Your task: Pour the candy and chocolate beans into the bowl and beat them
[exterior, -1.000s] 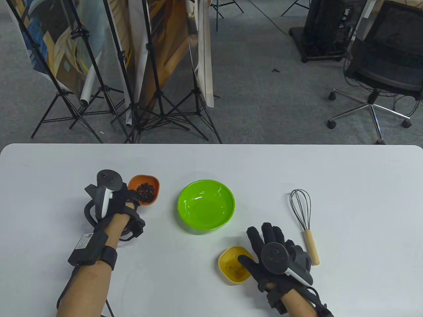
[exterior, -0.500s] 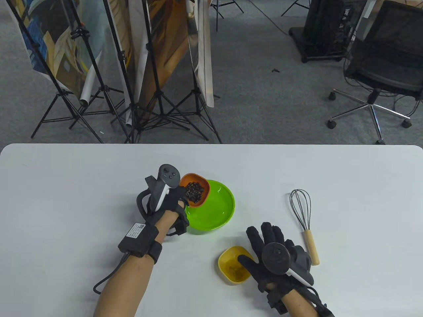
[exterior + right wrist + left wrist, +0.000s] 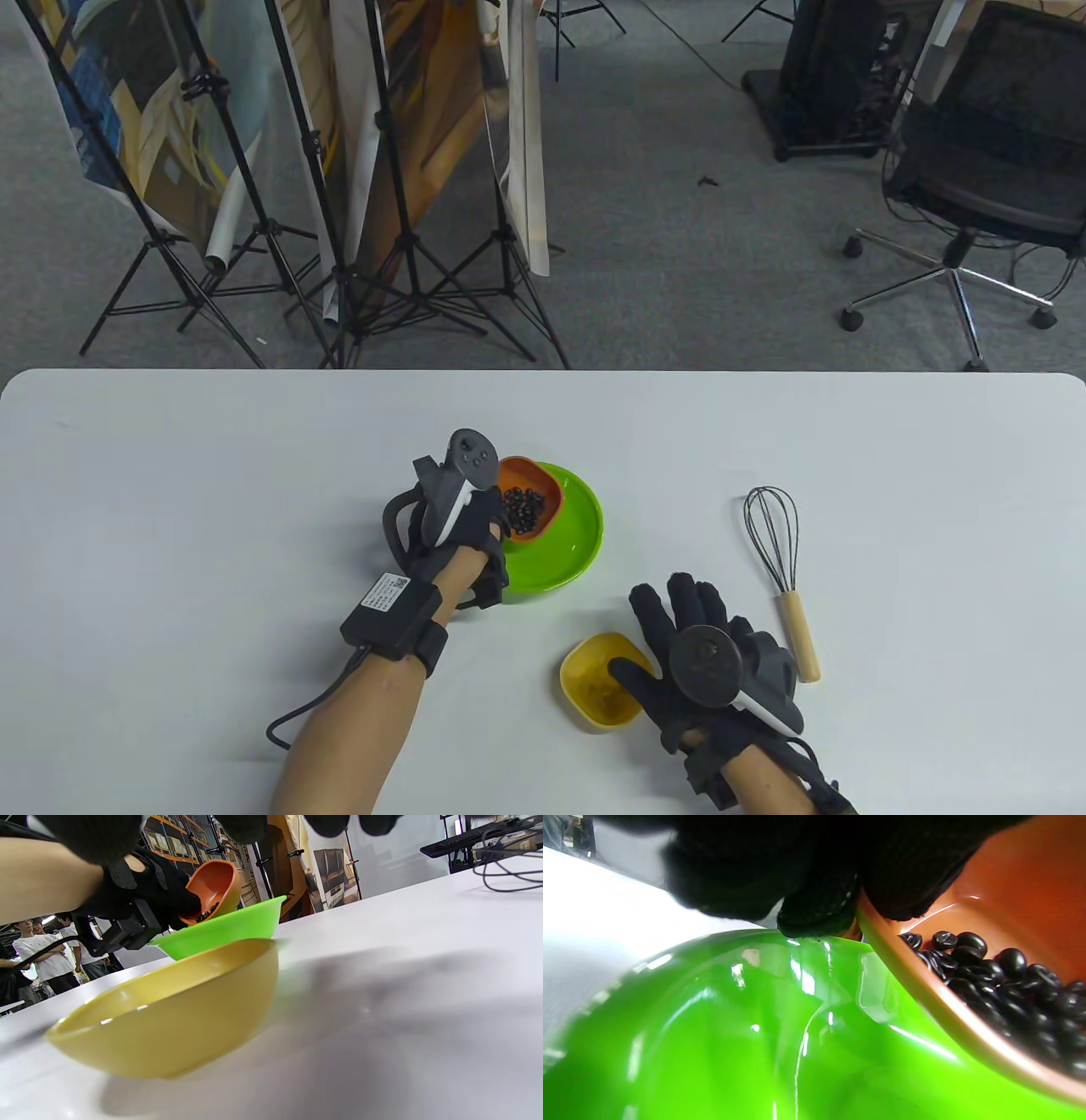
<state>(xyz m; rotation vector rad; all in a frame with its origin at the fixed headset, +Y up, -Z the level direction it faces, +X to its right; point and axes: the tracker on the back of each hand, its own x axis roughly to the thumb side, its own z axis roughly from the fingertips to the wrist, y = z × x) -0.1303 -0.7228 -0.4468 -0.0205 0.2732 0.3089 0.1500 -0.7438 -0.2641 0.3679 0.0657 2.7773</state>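
My left hand (image 3: 485, 522) grips a small orange dish (image 3: 533, 469) of dark chocolate beans (image 3: 523, 508) and holds it tilted over the left side of the green bowl (image 3: 594, 531). In the left wrist view the beans (image 3: 1001, 984) lie heaped in the orange dish (image 3: 1009, 899) above the empty green bowl (image 3: 712, 1027). A yellow dish (image 3: 585, 671) holding yellowish candy stands on the table in front of the bowl. My right hand (image 3: 649, 628) lies beside it, fingers straight, thumb over its right rim. A whisk (image 3: 776, 543) with a wooden handle lies at the right.
The white table (image 3: 170, 475) stretches wide on both sides. Past its far edge stand light-stand tripods (image 3: 407, 255) with rolled backdrops, and an office chair (image 3: 976, 195). The right wrist view shows people (image 3: 42, 955) standing at the left in the background.
My left hand has carried the orange dish from the table left of the green bowl to above the bowl's left side, tilting it. The right hand has stayed by the yellow dish.
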